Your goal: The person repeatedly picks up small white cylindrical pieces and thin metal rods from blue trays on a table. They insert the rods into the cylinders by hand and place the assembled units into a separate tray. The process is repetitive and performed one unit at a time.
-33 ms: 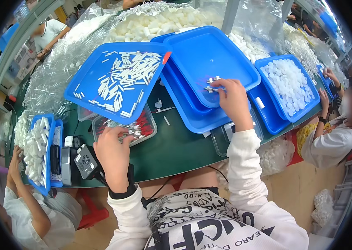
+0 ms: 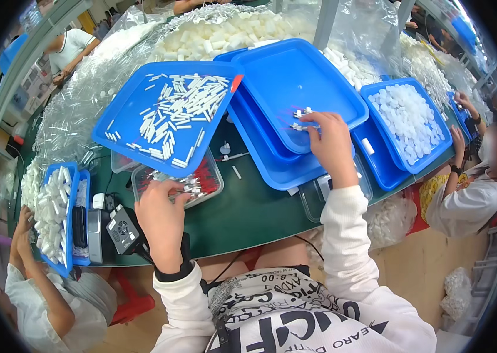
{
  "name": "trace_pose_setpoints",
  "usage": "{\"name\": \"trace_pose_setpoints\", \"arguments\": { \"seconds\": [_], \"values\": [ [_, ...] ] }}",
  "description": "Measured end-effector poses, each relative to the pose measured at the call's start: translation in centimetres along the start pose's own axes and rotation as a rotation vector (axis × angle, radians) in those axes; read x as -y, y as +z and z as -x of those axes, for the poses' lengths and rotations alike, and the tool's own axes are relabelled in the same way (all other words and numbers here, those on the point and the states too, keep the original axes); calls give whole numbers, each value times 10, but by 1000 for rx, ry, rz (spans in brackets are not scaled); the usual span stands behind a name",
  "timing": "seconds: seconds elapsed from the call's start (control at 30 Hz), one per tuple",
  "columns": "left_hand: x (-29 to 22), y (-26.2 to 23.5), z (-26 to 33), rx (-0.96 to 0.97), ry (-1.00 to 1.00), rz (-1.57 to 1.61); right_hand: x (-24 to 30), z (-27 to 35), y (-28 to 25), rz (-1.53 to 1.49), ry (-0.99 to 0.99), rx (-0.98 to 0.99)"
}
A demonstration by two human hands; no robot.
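We are counting dozens of slim white tubes point(image 2: 192, 97) in one blue rectangular plastic tray point(image 2: 128, 88), dozens of translucent white discs point(image 2: 407, 117) in another such tray point(image 2: 430, 155), many red-and-white parts point(image 2: 206, 179) in one clear plastic box point(image 2: 219, 183), and one black fan-grilled device point(image 2: 122, 229).

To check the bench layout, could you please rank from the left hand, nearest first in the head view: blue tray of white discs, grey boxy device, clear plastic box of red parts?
1. Clear plastic box: directly ahead.
2. Grey boxy device: left.
3. Blue tray: far right.
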State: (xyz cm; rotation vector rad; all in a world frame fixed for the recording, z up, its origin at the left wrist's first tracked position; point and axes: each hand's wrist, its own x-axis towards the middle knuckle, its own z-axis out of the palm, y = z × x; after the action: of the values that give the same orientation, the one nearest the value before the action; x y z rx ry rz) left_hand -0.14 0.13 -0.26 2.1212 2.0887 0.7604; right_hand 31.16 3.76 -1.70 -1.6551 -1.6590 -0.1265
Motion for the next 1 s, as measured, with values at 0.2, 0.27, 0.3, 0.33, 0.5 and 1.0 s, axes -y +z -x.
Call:
{"name": "trace_pose_setpoints", "arguments": {
  "seconds": [0.2, 0.27, 0.3, 0.33, 0.5, 1.0],
  "values": [
    [3, -4, -3, -25, 12, 171, 60, -8, -20, -208, -76, -31],
    [4, -7, -3, -40, 33, 213, 93, -22, -13, -333, -204, 6],
    [6, -8, -4, -68, 46, 249, 109, -28, -2, -409, -237, 73],
    [6, -8, -5, -91, 59, 287, 125, -34, 9, -481, -265, 141],
    [8, -20, 4, -97, 4, 419, 174, -48, 70, -285, -279, 530],
    [-8, -23, 19, 32, -156, 1580, 175, -35, 105, -249, -278, 507]
  ]
}}
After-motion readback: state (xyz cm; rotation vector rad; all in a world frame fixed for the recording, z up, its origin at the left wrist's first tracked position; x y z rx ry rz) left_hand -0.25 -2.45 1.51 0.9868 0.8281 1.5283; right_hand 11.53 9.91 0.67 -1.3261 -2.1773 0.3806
